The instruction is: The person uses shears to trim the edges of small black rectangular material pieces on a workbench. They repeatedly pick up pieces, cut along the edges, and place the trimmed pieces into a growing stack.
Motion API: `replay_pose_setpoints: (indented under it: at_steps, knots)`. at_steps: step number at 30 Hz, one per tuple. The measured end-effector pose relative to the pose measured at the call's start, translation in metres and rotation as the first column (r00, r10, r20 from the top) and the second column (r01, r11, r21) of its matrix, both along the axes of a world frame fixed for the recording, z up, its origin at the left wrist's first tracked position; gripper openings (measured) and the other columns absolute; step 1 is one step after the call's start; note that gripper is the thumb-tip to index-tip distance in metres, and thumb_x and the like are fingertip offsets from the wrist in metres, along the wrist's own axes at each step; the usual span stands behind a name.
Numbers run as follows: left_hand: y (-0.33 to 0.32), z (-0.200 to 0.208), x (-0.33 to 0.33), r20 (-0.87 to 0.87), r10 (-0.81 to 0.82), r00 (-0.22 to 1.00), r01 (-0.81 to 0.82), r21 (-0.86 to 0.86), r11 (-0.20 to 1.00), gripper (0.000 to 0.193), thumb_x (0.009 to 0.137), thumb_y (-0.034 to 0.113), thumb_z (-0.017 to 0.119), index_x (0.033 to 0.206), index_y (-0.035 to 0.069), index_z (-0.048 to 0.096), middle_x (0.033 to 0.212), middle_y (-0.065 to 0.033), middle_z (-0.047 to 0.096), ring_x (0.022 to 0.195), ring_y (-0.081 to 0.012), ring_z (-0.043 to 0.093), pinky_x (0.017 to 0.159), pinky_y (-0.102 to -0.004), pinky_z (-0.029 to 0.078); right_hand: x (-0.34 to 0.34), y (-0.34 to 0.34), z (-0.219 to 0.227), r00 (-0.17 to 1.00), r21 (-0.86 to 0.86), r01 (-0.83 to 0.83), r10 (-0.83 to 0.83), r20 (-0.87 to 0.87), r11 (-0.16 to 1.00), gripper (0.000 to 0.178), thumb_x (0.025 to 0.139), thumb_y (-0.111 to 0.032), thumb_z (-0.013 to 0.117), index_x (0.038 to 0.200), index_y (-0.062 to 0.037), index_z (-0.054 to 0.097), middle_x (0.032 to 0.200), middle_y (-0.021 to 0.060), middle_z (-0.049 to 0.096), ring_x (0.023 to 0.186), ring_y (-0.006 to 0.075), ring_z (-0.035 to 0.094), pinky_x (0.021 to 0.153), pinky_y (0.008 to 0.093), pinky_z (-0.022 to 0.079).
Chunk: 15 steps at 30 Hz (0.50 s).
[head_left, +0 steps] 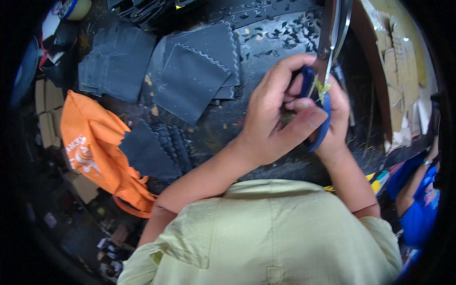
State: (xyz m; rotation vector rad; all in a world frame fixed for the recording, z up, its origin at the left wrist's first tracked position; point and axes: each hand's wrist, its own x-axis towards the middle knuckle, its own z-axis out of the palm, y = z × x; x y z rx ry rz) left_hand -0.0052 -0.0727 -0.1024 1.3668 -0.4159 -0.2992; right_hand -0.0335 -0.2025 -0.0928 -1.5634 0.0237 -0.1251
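At the right of the table, I hold a pair of scissors (327,50) with blue handles, its blades pointing away from me. The fingers of my left hand (278,109) curl about the left handle loop, and its thumb reaches across toward the other loop. My right hand (338,111) is closed round that larger right loop from the far side, its fingers partly hidden. A yellow-green strip or string (321,89) is wound about the handles just below the pivot. What lies between my palms is hidden.
Dark grey sheets with zigzag edges (192,78) lie left of my hands, near another stack of grey sheets (116,59). Small dark scraps (289,35) litter the far side. An orange cloth bag (95,147) hangs at left; torn cardboard (401,71) stands at right. Someone in blue (420,202) is nearby.
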Motion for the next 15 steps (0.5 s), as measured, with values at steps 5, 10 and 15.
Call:
replay_pose_setpoints:
  at_steps: [5, 10, 15]
  knots:
    - [-0.002, -0.002, -0.001, 0.040, 0.041, 0.998, -0.040, -0.014, 0.999, 0.078, 0.088, 0.054, 0.065, 0.134, -0.005, 0.042, 0.122, -0.0155, 0.055, 0.112, -0.0201, 0.054, 0.096, -0.0308, 0.043, -0.001, -0.002, 0.000, 0.996, -0.156, -0.078, 0.084, 0.038, 0.985, 0.032, 0.096, -0.017, 0.058, 0.118, 0.0054, 0.053, 0.092, 0.0066, 0.062, 0.080, 0.0125, 0.062, 0.070, 0.0250, 0.051]
    - [0.004, 0.006, -0.004, 0.036, 0.059, 0.998, -0.059, 0.013, 0.998, 0.061, 0.090, 0.039, 0.065, 0.130, -0.004, 0.047, 0.106, -0.0096, 0.056, 0.095, -0.0128, 0.054, 0.084, -0.0265, 0.045, -0.005, 0.003, 0.004, 0.998, -0.008, -0.032, 0.031, -0.047, 0.999, 0.037, 0.091, -0.014, 0.064, 0.122, 0.0036, 0.055, 0.091, 0.0038, 0.060, 0.079, 0.0103, 0.058, 0.073, 0.0245, 0.050]
    - [0.000, 0.018, -0.006, 0.056, 0.084, 0.995, -0.084, 0.007, 0.996, 0.053, 0.092, 0.028, 0.064, 0.132, -0.003, 0.046, 0.110, -0.0107, 0.057, 0.097, -0.0135, 0.054, 0.085, -0.0267, 0.045, -0.006, 0.003, 0.008, 0.999, 0.125, -0.027, 0.031, -0.033, 0.992, 0.028, 0.094, -0.012, 0.060, 0.117, 0.0031, 0.055, 0.093, 0.0033, 0.058, 0.081, 0.0091, 0.059, 0.073, 0.0233, 0.051]
